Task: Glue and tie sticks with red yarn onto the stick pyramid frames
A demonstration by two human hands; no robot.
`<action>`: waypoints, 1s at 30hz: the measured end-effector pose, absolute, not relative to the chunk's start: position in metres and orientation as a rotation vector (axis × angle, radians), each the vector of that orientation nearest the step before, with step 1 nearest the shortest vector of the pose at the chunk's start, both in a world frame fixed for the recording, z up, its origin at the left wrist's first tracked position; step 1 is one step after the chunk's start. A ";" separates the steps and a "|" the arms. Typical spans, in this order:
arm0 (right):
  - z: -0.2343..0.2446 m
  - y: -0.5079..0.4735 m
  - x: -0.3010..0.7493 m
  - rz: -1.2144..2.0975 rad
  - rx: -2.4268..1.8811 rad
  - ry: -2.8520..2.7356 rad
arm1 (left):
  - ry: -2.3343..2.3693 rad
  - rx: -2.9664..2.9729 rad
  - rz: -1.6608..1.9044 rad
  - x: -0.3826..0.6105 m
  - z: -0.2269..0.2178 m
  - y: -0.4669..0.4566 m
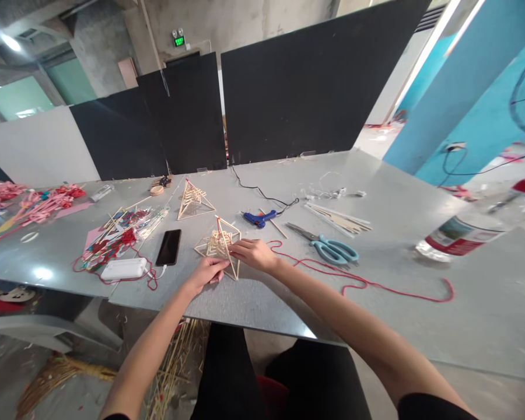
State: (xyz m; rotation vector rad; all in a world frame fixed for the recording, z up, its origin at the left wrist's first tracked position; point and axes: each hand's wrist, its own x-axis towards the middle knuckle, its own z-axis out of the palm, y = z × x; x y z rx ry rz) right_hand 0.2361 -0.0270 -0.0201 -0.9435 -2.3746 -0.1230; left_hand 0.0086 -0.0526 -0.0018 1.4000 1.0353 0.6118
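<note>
A pyramid-shaped frame of thin wooden sticks [215, 242] stands on the table between my hands, with red yarn at its top. My left hand [209, 274] is closed on its lower near edge. My right hand [254, 255] pinches at its right side, where red yarn seems to run into the fingers; the fingertips partly hide the contact. From behind that hand a long red yarn [376, 284] trails across the table to the right. A second stick pyramid [195, 200] stands farther back.
Light-blue scissors [335, 249], a blue glue gun [259, 219] with a black cord, and loose sticks [339, 219] lie to the right. A plastic bottle [468, 230] lies far right. Leftward are a phone [168, 247], a white power bank [123, 269] and piled craft scraps [114, 233].
</note>
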 end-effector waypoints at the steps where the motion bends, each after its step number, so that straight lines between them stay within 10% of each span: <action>1: -0.021 -0.027 0.237 -0.147 -0.928 -2.377 | 1.029 1.392 0.617 0.008 -0.002 -0.053; 15: -0.021 -0.024 0.238 0.041 -0.920 -1.950 | 1.087 1.573 0.707 -0.030 -0.004 -0.037; 30: 0.052 0.018 0.207 0.782 -0.863 -1.589 | 1.062 2.182 1.032 -0.004 0.144 0.024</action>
